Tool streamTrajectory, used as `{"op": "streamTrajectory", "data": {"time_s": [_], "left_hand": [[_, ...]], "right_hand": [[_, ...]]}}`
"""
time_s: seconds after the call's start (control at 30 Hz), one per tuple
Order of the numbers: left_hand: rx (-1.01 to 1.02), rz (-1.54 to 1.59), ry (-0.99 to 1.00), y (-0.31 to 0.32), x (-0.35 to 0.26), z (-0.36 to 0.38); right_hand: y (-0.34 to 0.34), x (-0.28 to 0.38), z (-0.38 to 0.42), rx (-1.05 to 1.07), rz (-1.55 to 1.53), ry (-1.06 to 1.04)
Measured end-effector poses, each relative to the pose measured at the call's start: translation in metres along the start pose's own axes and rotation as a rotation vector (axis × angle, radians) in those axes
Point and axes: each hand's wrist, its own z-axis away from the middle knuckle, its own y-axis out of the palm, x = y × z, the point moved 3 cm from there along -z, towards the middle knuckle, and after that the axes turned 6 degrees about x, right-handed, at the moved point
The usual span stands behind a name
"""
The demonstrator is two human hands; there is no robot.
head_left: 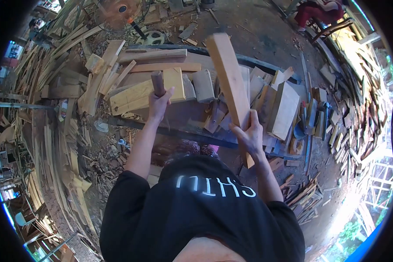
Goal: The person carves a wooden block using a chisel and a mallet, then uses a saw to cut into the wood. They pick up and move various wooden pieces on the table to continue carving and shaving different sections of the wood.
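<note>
My left hand (pixel 160 104) is closed around a short dark wooden stick (pixel 158 83), which points up and away from me. Its lower end is hidden by the fist. A long squared wooden beam (pixel 232 81) is gripped in my right hand (pixel 249 136), near its lower end. The beam slants across the workbench, its far end raised and slightly blurred. Just behind the left hand lies a pale wooden block (pixel 174 83). Beside the right hand, another thick block (pixel 284 111) rests on the bench.
Several wood offcuts and boards lie on the low bench (pixel 183 111). A fan (pixel 122 9) stands beyond it. Hand tools (pixel 311 114) sit at the bench's right end. Wood strips (pixel 52 144) pile up on the left, and a seated person (pixel 321 13) is at the far right.
</note>
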Motion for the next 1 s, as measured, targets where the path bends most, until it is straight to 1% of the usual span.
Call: {"op": "streamTrajectory", "data": {"time_s": [0.03,0.07,0.1,0.17,0.2,0.23,0.27,0.3,0.33,0.37,0.4,0.43,0.47,0.53,0.57,0.63,0.7,0.73,0.77,0.8,0.83,0.9,1.0], "left_hand": [[-0.037,-0.025,-0.049,-0.005,0.006,0.001],[-0.048,-0.021,-0.047,-0.009,0.01,0.0],[-0.058,-0.008,-0.033,-0.014,0.013,0.0],[-0.081,0.009,-0.027,-0.019,0.015,0.003],[-0.051,0.142,0.051,-0.019,0.009,0.003],[-0.022,0.274,0.128,-0.02,0.002,0.005],[-0.031,0.275,0.115,-0.02,-0.002,0.006],[0.002,0.429,0.17,-0.019,-0.01,0.006],[0.039,0.583,0.227,-0.018,-0.019,0.005],[0.089,0.636,0.216,-0.019,-0.025,0.004],[0.094,0.639,0.21,-0.018,-0.032,0.004],[0.118,0.665,0.237,-0.016,-0.04,0.004],[0.142,0.69,0.268,-0.014,-0.048,0.003],[0.145,0.731,0.26,-0.011,-0.054,0.002],[0.174,0.789,0.254,-0.008,-0.056,0.004],[0.204,0.845,0.241,-0.004,-0.055,0.009],[0.207,0.983,0.196,0.001,-0.046,0.01],[0.206,0.987,0.196,0.0,-0.042,0.011],[0.186,1.013,0.164,-0.001,-0.037,0.012],[0.163,1.036,0.134,-0.003,-0.032,0.012],[0.154,1.036,0.135,-0.006,-0.029,0.014],[0.11,1.078,0.073,-0.012,-0.019,0.016],[0.073,1.133,0.056,-0.02,-0.011,0.013]], "right_hand": [[0.001,-0.016,0.001,-0.038,0.057,0.076],[0.002,-0.032,-0.002,-0.076,0.115,0.15],[0.002,-0.046,-0.006,-0.067,0.118,0.144],[-0.003,-0.077,-0.012,-0.17,0.174,0.265],[-0.004,-0.088,-0.016,-0.156,0.181,0.266],[-0.008,-0.097,-0.021,-0.238,0.315,0.261],[-0.011,-0.105,-0.025,-0.321,0.449,0.256],[-0.012,-0.114,-0.029,-0.351,0.534,0.262],[-0.011,-0.125,-0.033,-0.346,0.539,0.268],[-0.01,-0.134,-0.036,-0.345,0.64,0.266],[-0.011,-0.13,-0.038,-0.348,0.74,0.261],[-0.006,-0.128,-0.039,-0.304,0.787,0.334],[-0.003,-0.123,-0.038,-0.31,0.79,0.338],[0.0,-0.098,-0.036,-0.521,0.811,0.165],[0.005,-0.081,-0.036,-0.517,0.707,0.131],[0.035,-0.071,-0.046,-0.318,0.39,-0.045],[0.077,-0.047,-0.049,0.161,-0.286,0.015],[0.102,-0.043,-0.045,0.386,-0.808,0.184],[0.117,-0.034,-0.044,0.514,-1.056,0.259],[0.129,-0.029,-0.043,0.525,-1.195,0.316],[0.135,-0.027,-0.043,0.522,-1.211,0.319],[0.143,-0.027,-0.044,0.525,-1.228,0.332],[0.148,-0.028,-0.047,0.561,-1.25,0.367]]}}
